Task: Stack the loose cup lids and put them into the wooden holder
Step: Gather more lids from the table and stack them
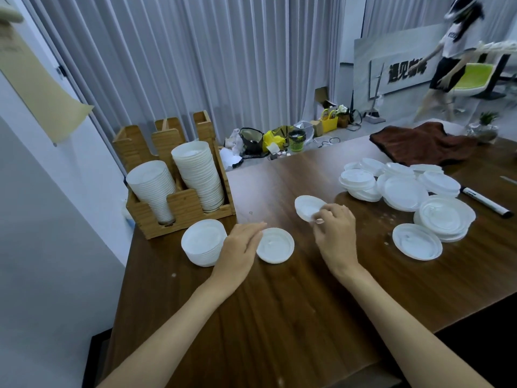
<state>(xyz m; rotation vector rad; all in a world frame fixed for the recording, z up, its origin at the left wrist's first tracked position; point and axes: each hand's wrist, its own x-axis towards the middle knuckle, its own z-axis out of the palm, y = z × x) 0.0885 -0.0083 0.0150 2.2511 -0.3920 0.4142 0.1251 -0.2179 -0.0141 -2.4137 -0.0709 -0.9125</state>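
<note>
Centrally, one white cup lid (307, 208) is pinched by the curled fingers of the right hand (334, 233) and held tilted above the wooden table (279, 317). A second lid (277, 246) lies flat beside a short lid stack (201, 245), its rim met by the straight, relaxed fingers of the left hand (239, 249). Two tall stacks (195, 175) are seated in the wooden holder (181, 210) at left; the loose lid pile (405, 191) is spread at right.

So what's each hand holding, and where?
Right hand pinches a cup lid by its near rim; left hand holds nothing, just touching a second lid.
</note>
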